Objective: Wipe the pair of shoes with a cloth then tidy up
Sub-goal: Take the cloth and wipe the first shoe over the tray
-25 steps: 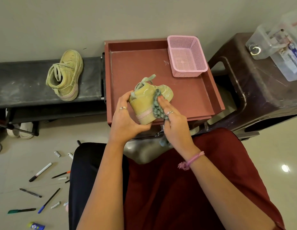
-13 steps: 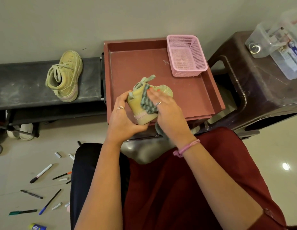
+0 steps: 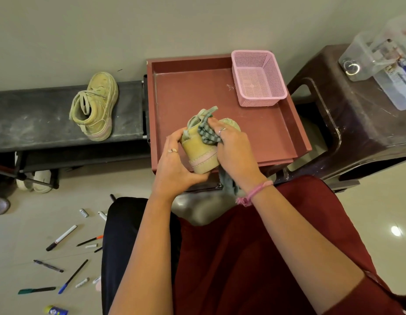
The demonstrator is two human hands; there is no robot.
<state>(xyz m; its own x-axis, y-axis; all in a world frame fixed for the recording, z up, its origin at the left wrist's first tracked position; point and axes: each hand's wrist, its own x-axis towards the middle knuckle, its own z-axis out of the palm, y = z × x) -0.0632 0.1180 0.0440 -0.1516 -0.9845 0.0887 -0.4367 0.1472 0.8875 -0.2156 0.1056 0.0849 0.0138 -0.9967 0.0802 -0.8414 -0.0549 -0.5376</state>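
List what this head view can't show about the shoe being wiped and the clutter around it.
- Held shoe: toe and far side hidden by the right hand and striped cloth.
- Its sole: turned away from the camera.
- Clear box: cut by the right edge; label too blurred to read.

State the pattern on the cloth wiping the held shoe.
The cloth is striped grey-green and pale, seen in the head view.

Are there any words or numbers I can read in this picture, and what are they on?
"MU...": cut-off white letters on the blue label inside the clear plastic box on the dark brown stool; the rest is too blurred.
Blue and yellow tube on the floor: print too small to read.
Nothing else has writing.
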